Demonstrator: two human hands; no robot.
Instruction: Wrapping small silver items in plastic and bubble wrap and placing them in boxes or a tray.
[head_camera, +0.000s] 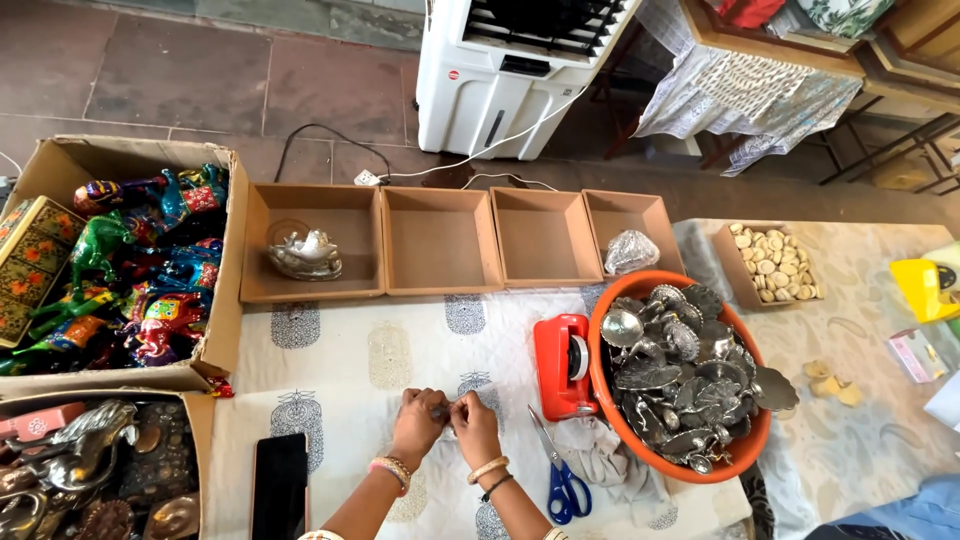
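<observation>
Here the left hand (418, 420) and the right hand (474, 422) meet over the printed cloth (340, 350), fingertips pinched together on a small dark piece (441, 411) held between them; what it is cannot be told. Just right of the right hand lie blue-handled scissors (560, 480) and a red tape dispenser (562, 366), then an orange tub (745, 440) of silver ornaments. A black phone (279, 487) lies left of the left hand.

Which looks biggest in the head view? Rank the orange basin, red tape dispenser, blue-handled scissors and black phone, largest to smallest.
1. orange basin, plainly largest.
2. black phone, though the frame's edge cuts it off.
3. red tape dispenser and blue-handled scissors: about alike, the dispenser bulkier, the scissors longer and thinner; I won't rank them.
</observation>
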